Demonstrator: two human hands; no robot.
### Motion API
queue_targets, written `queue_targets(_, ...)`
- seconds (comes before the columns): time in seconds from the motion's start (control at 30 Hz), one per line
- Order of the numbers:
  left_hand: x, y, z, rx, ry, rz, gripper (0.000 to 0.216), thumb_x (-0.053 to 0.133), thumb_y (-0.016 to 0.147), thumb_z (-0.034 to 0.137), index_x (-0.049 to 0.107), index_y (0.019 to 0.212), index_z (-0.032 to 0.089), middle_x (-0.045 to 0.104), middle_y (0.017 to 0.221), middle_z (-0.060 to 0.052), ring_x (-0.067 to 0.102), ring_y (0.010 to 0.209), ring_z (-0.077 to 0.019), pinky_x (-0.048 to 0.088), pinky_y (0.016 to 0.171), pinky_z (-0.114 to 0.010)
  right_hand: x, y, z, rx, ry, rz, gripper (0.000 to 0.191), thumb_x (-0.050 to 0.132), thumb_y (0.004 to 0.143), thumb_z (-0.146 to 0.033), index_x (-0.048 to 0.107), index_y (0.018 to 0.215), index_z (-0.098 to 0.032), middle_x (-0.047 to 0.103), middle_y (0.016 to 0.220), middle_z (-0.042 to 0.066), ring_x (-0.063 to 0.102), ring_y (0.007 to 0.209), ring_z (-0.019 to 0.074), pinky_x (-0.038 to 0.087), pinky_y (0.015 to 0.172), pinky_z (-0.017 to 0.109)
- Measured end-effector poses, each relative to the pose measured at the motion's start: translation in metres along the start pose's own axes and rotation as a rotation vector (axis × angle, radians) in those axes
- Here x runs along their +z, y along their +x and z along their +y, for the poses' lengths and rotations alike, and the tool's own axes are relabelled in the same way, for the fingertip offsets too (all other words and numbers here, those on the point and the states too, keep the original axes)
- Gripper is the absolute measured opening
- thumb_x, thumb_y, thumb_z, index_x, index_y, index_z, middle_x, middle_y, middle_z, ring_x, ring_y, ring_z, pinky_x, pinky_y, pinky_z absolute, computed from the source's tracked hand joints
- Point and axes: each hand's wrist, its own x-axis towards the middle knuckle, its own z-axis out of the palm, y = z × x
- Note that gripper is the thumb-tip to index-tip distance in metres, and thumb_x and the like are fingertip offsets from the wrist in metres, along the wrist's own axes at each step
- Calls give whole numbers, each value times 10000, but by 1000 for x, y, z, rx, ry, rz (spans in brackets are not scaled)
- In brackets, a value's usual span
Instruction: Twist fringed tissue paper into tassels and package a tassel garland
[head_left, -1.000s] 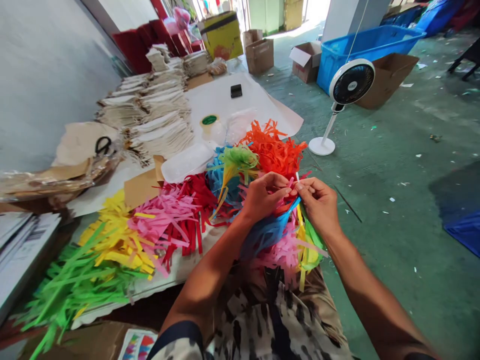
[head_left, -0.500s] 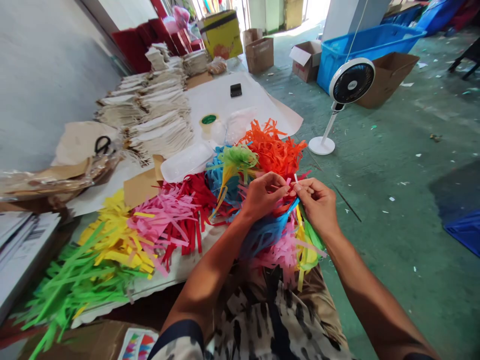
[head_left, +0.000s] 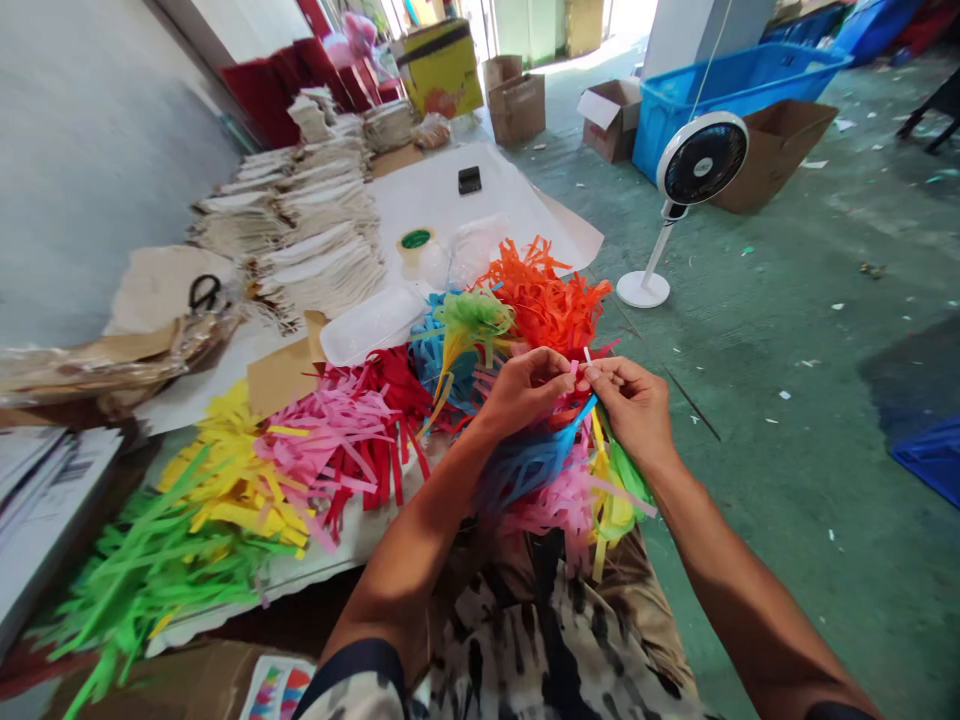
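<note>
My left hand [head_left: 525,390] and my right hand [head_left: 634,405] meet above my lap, both pinched on the top of a bundle of coloured paper strips [head_left: 559,480]. Blue, pink, yellow and green strips hang down from the pinch. A thin white stick [head_left: 587,356] pokes up between my fingertips. On the table beside my hands lie piles of cut paper fringe: orange [head_left: 547,295], blue and light green [head_left: 461,335], red [head_left: 382,400], pink [head_left: 330,430], yellow [head_left: 232,470] and green [head_left: 150,570].
A white tray [head_left: 375,322], a tape roll [head_left: 416,245], a black phone [head_left: 470,180], scissors [head_left: 204,292] and stacks of cream cloth bags [head_left: 315,220] lie on the table. A white standing fan [head_left: 694,175], cardboard boxes and a blue crate [head_left: 720,90] stand on the green floor.
My hands stay together on the bundle, with only small shifts of the fingertips. The view has drifted slightly.
</note>
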Motion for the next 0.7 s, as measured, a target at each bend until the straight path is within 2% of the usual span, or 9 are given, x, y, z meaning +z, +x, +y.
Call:
queue_targets(0.17, -4, -3, 5, -88, -128, -56, 378, 834, 858, 493, 662, 881, 158, 683, 894, -23, 611, 844, -139, 462, 823, -271, 2, 1, -2, 5, 32, -31, 233, 805, 901, -468, 813, 906, -236, 772, 777, 14, 685, 679, 154, 553, 717, 289)
queue_targets(0.3, -6, -5, 7, -151, -207, -49, 345, 836, 862, 455, 664, 911, 159, 699, 922, -32, 625, 862, -150, 461, 832, -277, 1, 1, -1, 1, 33, -50, 200, 778, 923, -429, 802, 897, -232, 781, 814, 24, 714, 740, 169, 550, 743, 298)
queue_targets(0.4, -7, -5, 6, -175, -255, -26, 325, 830, 862, 436, 664, 937, 166, 701, 921, -33, 634, 852, -157, 475, 821, -283, -2, -1, -2, -14, -48, -78, 194, 731, 951, -394, 788, 888, -219, 763, 794, 18, 660, 687, 146, 488, 658, 274)
queue_targets(0.5, -6, -5, 4, -179, -289, -10, 313, 833, 854, 418, 664, 935, 168, 684, 893, -18, 619, 808, -140, 478, 791, -269, -3, -5, -7, -57, -158, -104, 185, 694, 954, -343, 771, 857, -205, 697, 709, -7, 534, 583, 114, 385, 563, 263)
queue_targets(0.7, -5, -5, 3, -177, -274, -5, 305, 826, 853, 410, 650, 907, 167, 671, 870, -12, 615, 778, -132, 473, 771, -263, -2, -8, -11, -104, -282, -105, 211, 675, 931, -324, 695, 762, -200, 612, 653, -26, 467, 570, 107, 324, 544, 268)
